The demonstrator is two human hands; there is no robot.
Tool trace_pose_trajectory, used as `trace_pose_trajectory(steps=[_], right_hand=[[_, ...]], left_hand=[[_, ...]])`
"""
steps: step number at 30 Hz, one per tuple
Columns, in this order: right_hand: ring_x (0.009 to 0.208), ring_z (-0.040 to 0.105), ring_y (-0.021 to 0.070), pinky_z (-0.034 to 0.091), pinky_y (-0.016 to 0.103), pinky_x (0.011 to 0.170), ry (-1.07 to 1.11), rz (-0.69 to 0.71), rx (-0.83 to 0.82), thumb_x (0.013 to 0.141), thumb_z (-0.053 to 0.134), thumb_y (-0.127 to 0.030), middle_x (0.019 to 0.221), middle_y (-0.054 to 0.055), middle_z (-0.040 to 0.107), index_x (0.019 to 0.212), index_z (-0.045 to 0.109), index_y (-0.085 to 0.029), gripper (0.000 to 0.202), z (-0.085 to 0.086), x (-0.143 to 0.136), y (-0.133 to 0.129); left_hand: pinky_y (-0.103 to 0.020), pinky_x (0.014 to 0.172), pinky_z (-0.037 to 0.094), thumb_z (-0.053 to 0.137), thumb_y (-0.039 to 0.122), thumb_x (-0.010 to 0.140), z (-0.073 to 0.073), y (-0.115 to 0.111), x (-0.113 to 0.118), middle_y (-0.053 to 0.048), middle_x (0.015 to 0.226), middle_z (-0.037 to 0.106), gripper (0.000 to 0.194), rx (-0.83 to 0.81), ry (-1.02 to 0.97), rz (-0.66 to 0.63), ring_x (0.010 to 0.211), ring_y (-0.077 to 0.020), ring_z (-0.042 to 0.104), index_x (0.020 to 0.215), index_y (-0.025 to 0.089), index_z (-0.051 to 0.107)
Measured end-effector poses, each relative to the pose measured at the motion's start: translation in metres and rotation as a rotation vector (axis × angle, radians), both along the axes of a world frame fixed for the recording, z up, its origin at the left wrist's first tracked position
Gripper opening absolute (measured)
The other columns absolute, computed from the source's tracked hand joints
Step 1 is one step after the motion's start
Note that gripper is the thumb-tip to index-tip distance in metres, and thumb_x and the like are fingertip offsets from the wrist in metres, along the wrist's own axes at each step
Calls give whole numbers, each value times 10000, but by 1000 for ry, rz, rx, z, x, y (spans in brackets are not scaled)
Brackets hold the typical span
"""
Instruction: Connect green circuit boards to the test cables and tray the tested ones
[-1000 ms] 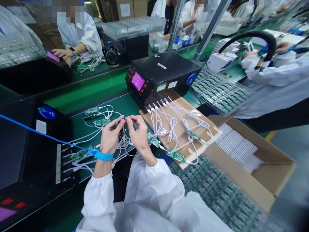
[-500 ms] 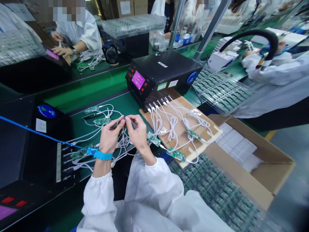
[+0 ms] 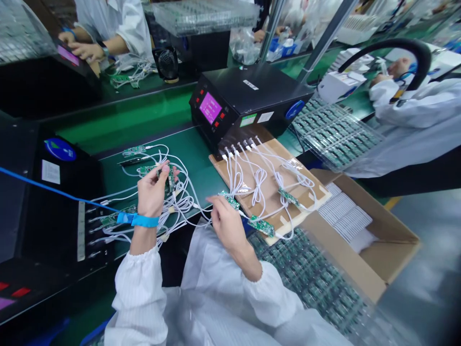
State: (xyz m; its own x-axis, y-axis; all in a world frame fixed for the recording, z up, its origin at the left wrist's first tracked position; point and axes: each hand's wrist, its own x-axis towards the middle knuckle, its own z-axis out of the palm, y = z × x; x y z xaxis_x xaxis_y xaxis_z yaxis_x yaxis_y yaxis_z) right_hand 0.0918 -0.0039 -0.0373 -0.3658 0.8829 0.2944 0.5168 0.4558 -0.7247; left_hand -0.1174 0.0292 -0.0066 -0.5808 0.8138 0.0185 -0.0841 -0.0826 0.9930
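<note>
Between thumb and fingers, my left hand (image 3: 153,190), with a blue wrist strap (image 3: 144,220), holds a small green circuit board (image 3: 171,177) over tangled white cables (image 3: 180,204). My right hand (image 3: 227,226) is apart from it, at the left edge of the cardboard sheet (image 3: 259,156). Its index finger stretches out to the left, and nothing shows in its grip. Just behind its knuckles lies another circuit board (image 3: 230,200), partly hidden. A white cable runs close by its fingers; whether they touch is unclear. Two more boards (image 3: 261,225) (image 3: 288,196) rest on the cardboard, with cables.
A black tester (image 3: 252,96) with a lit purple screen stands behind the cardboard, cables plugged in. Another black box (image 3: 54,202) is at left. Trays of boards (image 3: 313,269) (image 3: 334,129) and a carton (image 3: 392,254) lie to the right. Co-workers' hands (image 3: 88,50) show across the bench.
My hands were together at a small part; now they are apart. The left hand has moved left with the board, and the right has moved right and down toward the cardboard.
</note>
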Motion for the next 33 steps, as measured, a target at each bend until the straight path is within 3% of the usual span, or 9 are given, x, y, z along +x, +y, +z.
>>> trace_pose_trajectory(steps=[5, 8, 11, 15, 18, 22, 27, 29, 33], right_hand=[[1023, 738, 174, 619, 265, 724, -503, 87, -97, 925, 365, 24, 1497, 74, 590, 1477, 529, -210, 622, -34, 16, -25], [978, 745, 161, 609, 247, 687, -576, 85, -57, 971, 356, -7, 1518, 83, 572, 1493, 512, -210, 582, -45, 10, -21], [936, 749, 161, 598, 240, 661, -566, 83, -31, 1005, 378, -40, 1472, 86, 608, 1435, 560, -202, 494, -52, 7, -15], [949, 745, 173, 591, 229, 664, -422, 59, -11, 1048, 401, -102, 1340, 100, 666, 1344, 618, -191, 378, -57, 8, -13], [945, 738, 198, 607, 263, 708, -252, -7, 42, 1078, 389, -181, 1239, 134, 669, 1327, 621, -154, 342, -57, 4, -15], [890, 727, 215, 613, 303, 695, -93, -105, 122, 1084, 347, -219, 1178, 170, 642, 1354, 586, -114, 375, -50, -9, -13], [888, 702, 235, 601, 336, 670, 29, -222, 111, 1064, 327, -229, 1090, 167, 632, 1203, 584, -123, 311, -40, -24, -5], [824, 695, 217, 594, 342, 666, 138, -241, 30, 1054, 337, -237, 1039, 147, 632, 1166, 552, -138, 262, -38, -27, -3], [532, 605, 93, 519, 234, 491, 474, -139, -368, 1073, 363, -332, 931, 34, 617, 1221, 457, -195, 222, -37, -27, -5]], left_hand=[[-378, 921, 613, 752, 501, 864, -3, 1, -6, -80, 977, 796, 422, -45, 209, 67, 947, -232, 749, 1136, 181, 786], [-347, 926, 606, 729, 478, 888, -1, 1, -5, -81, 1073, 789, 368, -33, 274, 116, 984, -206, 734, 1114, 193, 788], [-316, 807, 629, 701, 481, 910, 5, 0, 0, -85, 1037, 780, 368, 13, 240, 130, 916, -190, 744, 1120, 187, 770], [-261, 659, 585, 651, 489, 951, 18, -5, 12, -69, 976, 770, 343, 34, 267, 85, 708, -134, 699, 1090, 190, 745], [-251, 637, 556, 642, 431, 971, 26, -5, 24, -56, 882, 746, 283, 27, 80, -64, 623, -108, 636, 1060, 171, 711], [-300, 761, 597, 587, 311, 1004, 29, 2, 41, -72, 868, 724, 222, -23, -312, -178, 725, -131, 659, 1112, 136, 671], [-395, 933, 598, 476, 95, 986, 31, 13, 56, -83, 846, 726, 219, -146, -516, -130, 801, -155, 703, 1166, 113, 597], [-431, 984, 585, 455, 45, 965, 31, 16, 59, -68, 814, 712, 237, -151, -560, -106, 837, -163, 715, 1151, 124, 578], [-457, 1048, 558, 512, 66, 975, 26, 19, 57, -33, 806, 686, 182, -103, -578, -105, 840, -147, 706, 1123, 156, 566]])
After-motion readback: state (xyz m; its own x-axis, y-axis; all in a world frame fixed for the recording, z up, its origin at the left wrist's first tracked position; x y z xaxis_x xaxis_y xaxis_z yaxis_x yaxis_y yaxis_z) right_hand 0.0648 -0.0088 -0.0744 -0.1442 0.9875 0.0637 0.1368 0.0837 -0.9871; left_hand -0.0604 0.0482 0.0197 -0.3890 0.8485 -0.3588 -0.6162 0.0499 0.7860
